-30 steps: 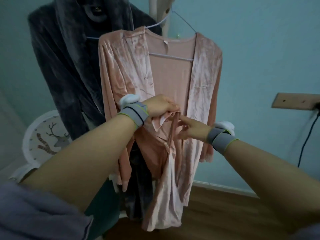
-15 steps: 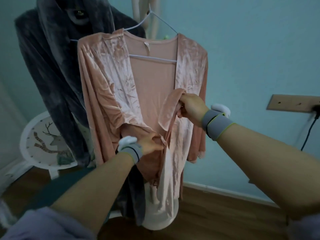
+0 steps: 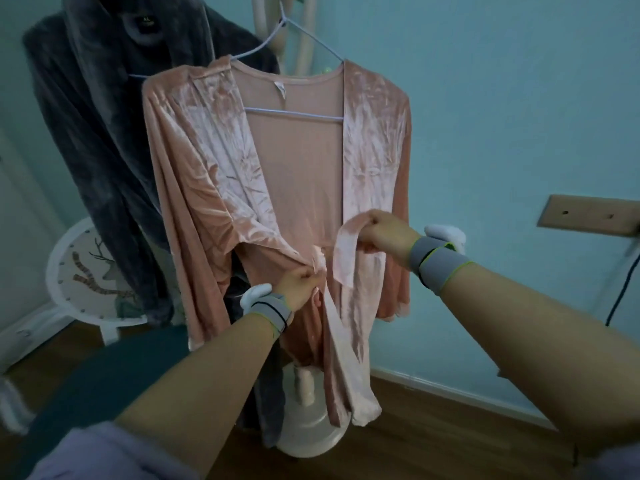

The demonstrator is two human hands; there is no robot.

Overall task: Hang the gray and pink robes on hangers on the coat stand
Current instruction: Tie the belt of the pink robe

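Pink robe (image 3: 298, 188) hung on hanger (image 3: 294, 114) at twelve o'clock, gray robe (image 3: 104, 133) at ten; left hand (image 3: 298, 289) pinching waist tie (image 3: 317, 268), right hand (image 3: 384, 235) gripping belt end (image 3: 346, 251), likely to knot front closed.

We are in a home, likely a bedroom: pale blue walls (image 3: 485, 98), wood floor (image 3: 433, 441) with white skirting, a coat stand (image 3: 304, 427) bearing a gray robe (image 3: 86, 126) and pink robe (image 3: 298, 174), and a small white reindeer-print stool (image 3: 86, 271).
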